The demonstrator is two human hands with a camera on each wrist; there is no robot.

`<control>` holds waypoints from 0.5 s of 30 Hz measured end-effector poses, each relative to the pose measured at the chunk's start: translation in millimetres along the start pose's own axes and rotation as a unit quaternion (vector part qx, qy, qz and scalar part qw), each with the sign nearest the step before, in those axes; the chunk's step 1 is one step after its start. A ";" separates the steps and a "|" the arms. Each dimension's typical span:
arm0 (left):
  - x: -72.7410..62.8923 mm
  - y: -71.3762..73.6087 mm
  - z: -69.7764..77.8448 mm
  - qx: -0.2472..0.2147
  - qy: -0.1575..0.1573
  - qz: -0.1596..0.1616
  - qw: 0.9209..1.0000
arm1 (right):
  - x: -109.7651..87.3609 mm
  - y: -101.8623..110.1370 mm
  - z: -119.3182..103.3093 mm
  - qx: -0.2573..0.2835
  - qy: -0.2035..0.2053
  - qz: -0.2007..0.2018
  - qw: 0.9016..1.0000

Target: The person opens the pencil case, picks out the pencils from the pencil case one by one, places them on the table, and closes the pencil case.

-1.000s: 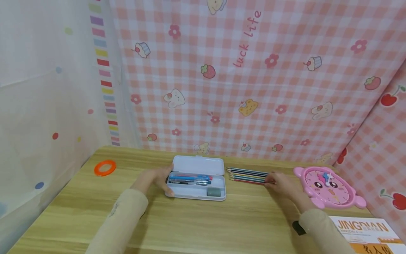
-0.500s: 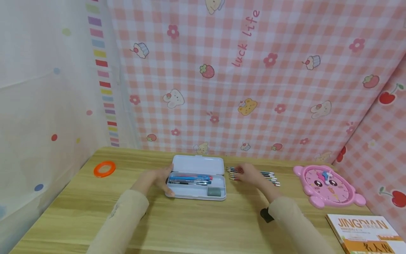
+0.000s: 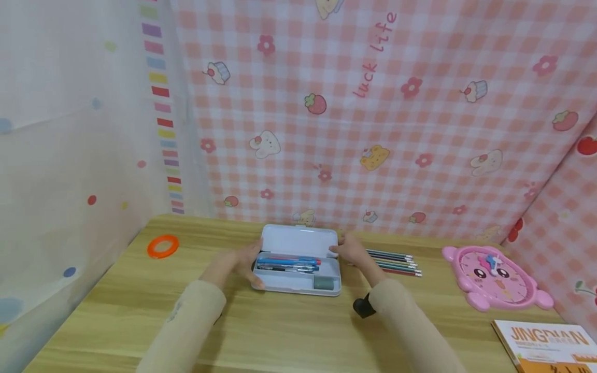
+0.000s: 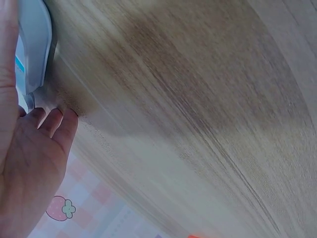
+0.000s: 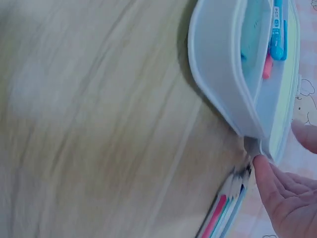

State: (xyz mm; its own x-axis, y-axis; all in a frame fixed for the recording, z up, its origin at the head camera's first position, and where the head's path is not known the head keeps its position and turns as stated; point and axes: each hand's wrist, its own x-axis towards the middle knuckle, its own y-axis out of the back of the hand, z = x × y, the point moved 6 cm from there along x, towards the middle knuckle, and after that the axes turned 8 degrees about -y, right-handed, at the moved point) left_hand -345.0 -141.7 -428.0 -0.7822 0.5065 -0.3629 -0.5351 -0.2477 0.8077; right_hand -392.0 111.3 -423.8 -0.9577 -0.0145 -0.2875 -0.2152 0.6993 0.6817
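A white pencil case (image 3: pixel 284 282) lies on the wooden table, its lid (image 3: pixel 298 239) tipped back. Several pens (image 3: pixel 286 262) and a grey-green block (image 3: pixel 324 283) are inside. My left hand (image 3: pixel 240 265) grips the case's left end, thumb at the front corner, fingers round behind. At the lid's right end is my right hand (image 3: pixel 352 249); in the right wrist view, a fingertip (image 5: pixel 260 161) touches the corner near the hinge, fingers fairly straight. Right beside that hand, several pencils (image 3: pixel 396 262) lie side by side, their tips partly hidden by it in the head view.
An orange ring (image 3: pixel 162 246) lies at the back left of the table. On the right are a pink animal-shaped clock (image 3: pixel 496 277) and, nearer, a book (image 3: pixel 550 339). A checked cloth (image 3: pixel 289 171) hangs right behind the table.
My right hand has moved left, from the blunt ends of the pencils past their tips to the pencil case's lid. The pencils stay on the table; my left hand keeps its hold.
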 end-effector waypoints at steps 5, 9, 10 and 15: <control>0.9 -0.3 -1.2 -0.018 -0.001 0.012 1.000 | -0.4 0.4 0.7 0.053 -0.021 0.009 0.998; -0.4 -1.3 0.0 -0.029 -0.012 0.017 0.999 | -0.6 -0.8 2.7 0.093 -0.034 0.003 0.995; -0.6 -1.5 0.6 -0.035 -0.017 0.020 0.999 | -0.6 -0.8 3.6 0.098 -0.036 0.004 0.995; 1.3 -3.2 1.1 -0.055 -0.038 0.029 0.997 | -2.1 0.1 7.6 0.093 -0.031 0.015 0.995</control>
State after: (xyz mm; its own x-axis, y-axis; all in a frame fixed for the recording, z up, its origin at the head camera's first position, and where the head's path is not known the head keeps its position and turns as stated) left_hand -343.9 -139.3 -430.6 -0.7883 0.5489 -0.2780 -0.5250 -0.3645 0.7691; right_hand -388.6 116.9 -428.2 -0.9483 0.0488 -0.3136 -0.1415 0.8194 0.5554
